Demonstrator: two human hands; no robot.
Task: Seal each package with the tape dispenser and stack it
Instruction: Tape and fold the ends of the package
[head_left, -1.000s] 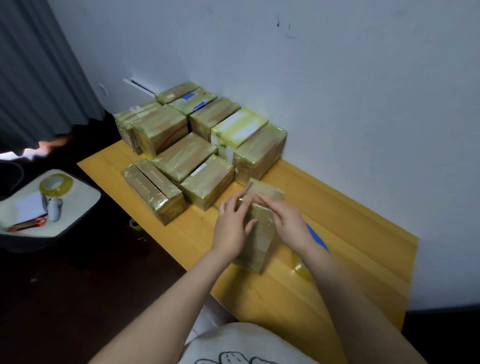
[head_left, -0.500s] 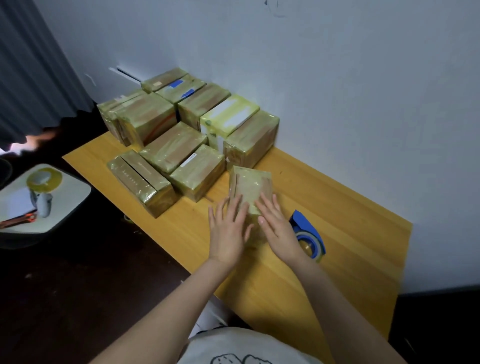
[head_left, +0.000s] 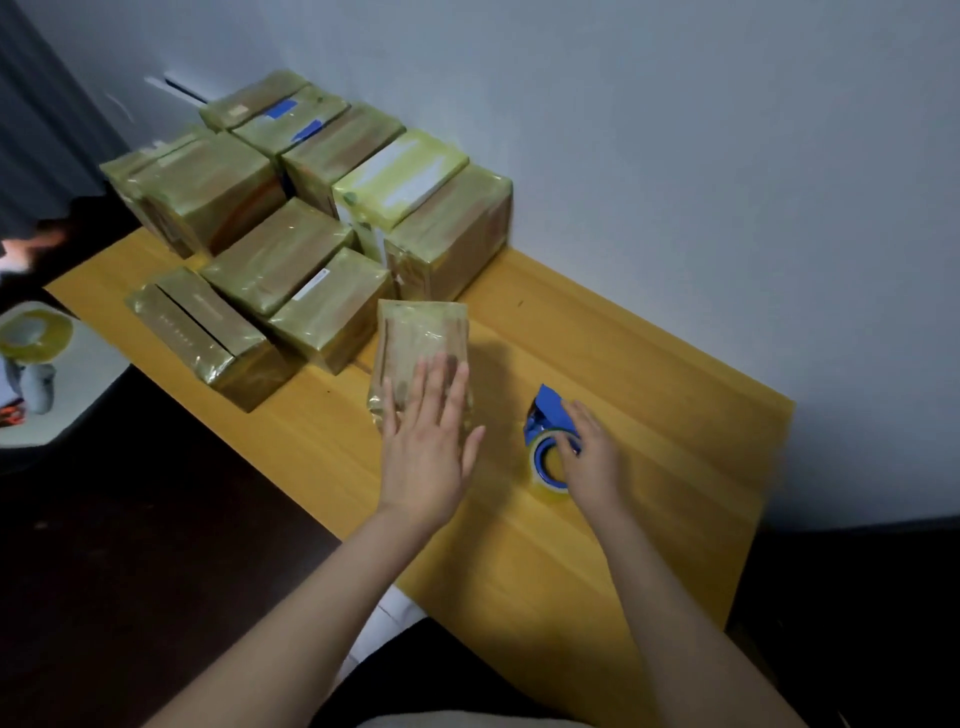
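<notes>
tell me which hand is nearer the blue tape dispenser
Right. The right hand touches the tape dispenser; the left hand lies flat on the package to its left.

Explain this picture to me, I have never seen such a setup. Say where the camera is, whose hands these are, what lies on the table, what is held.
There is no machine here: a person works with bare hands, and a camera on their head looks down at them. The left hand lies flat on a tape-wrapped package on the yellow wooden table. The right hand touches the blue tape dispenser beside it; whether it grips it is unclear. Behind, against the wall, stand the other wrapped packages, set close together.
</notes>
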